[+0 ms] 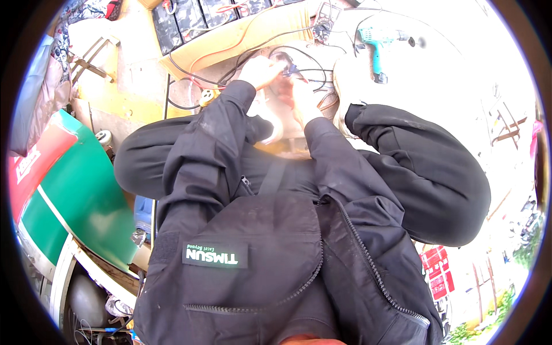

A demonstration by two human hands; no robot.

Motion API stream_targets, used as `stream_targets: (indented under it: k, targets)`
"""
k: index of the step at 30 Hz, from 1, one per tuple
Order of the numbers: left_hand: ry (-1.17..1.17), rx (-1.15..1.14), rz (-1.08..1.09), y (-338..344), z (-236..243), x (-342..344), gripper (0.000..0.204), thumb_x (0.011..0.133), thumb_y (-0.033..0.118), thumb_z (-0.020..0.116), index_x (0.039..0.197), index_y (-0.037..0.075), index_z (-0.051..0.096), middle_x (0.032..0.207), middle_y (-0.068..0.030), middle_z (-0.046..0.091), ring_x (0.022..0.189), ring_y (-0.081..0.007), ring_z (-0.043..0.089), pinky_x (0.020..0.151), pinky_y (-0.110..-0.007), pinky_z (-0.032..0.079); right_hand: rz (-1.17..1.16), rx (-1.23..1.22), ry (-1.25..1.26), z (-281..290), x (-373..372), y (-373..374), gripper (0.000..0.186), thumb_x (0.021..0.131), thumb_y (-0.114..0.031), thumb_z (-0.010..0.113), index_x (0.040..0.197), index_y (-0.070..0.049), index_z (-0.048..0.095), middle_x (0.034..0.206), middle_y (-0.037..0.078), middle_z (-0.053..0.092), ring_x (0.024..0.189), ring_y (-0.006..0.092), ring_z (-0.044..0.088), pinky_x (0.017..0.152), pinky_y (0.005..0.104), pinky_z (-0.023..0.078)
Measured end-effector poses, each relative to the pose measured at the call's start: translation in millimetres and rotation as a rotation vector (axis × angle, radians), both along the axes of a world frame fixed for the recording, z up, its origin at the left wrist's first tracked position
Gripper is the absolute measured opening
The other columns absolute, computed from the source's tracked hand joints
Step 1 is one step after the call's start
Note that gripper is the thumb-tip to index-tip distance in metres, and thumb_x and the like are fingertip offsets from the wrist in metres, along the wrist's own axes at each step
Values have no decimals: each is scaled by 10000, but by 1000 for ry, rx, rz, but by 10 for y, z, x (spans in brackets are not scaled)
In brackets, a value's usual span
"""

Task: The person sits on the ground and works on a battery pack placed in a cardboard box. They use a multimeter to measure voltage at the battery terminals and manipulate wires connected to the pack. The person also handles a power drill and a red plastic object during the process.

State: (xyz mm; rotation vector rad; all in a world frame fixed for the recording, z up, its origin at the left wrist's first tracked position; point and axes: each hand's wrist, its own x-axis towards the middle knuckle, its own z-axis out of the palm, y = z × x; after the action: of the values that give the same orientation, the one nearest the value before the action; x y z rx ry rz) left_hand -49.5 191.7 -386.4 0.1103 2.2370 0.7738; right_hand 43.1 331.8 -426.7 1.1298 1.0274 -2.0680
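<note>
Both hands are together in front of my crossed legs, washed out by glare. My left hand (260, 72) is closed, fingertips pinching at a small dark bluish piece (291, 69) whose kind I cannot make out. Just right of it, my right hand (300, 99) is closed too, its fingers up against the same spot; what it grips is blurred. Black cables (313, 54) loop around and beyond the hands. A thin red wire (215, 54) runs from the left toward the box.
Beyond the hands, a cardboard box (253, 37) holds camouflage-patterned blocks (167, 31) with wires on top. A teal cordless drill (377, 52) lies at the far right. Green and red curved panels (86, 178) stand at my left. A small stool (95, 57) is farther back.
</note>
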Motion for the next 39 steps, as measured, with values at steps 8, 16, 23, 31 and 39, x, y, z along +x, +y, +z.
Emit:
stream_targets:
  k: [8,16,23,31,39]
  targets:
    - [-311,170,208,-65,-161,-54,370,848,369,605,654,59,663,573,-13,560,489,-118,462,494,-282,369,-432,-474,198,-83,-73,-92,612,795,-112,555,1396,-41,466,1126,55,595,1032,165,544,931,412,421]
    - [-369,160,42,-193,-69,-77,352,924,361,607,756,62,683,632,-9,568,563,-102,478,558,-261,396,-207,-441,93,53,45,22,294,887,-106,636,1175,-146,593,1122,22,612,1067,186,581,959,444,449]
    - [-158,63,-235,-232,-33,-10,317,929,305,576,949,16,705,787,-96,655,710,-206,588,693,-343,467,-51,-264,132,139,123,33,343,847,-176,726,1158,-70,627,1106,79,598,1079,241,557,901,434,518]
    - [104,-23,-438,-187,-28,106,325,887,291,585,1022,18,698,956,-233,676,921,-390,643,802,-438,492,116,60,448,-372,578,-179,473,777,-80,744,1227,-59,600,1244,149,541,1118,284,539,918,411,513]
    - [163,10,-424,-190,12,147,302,888,304,604,1028,60,713,932,-205,688,890,-377,659,789,-437,504,135,132,512,-239,619,-217,440,866,-167,692,1282,-108,560,1156,90,527,1078,258,506,919,445,467]
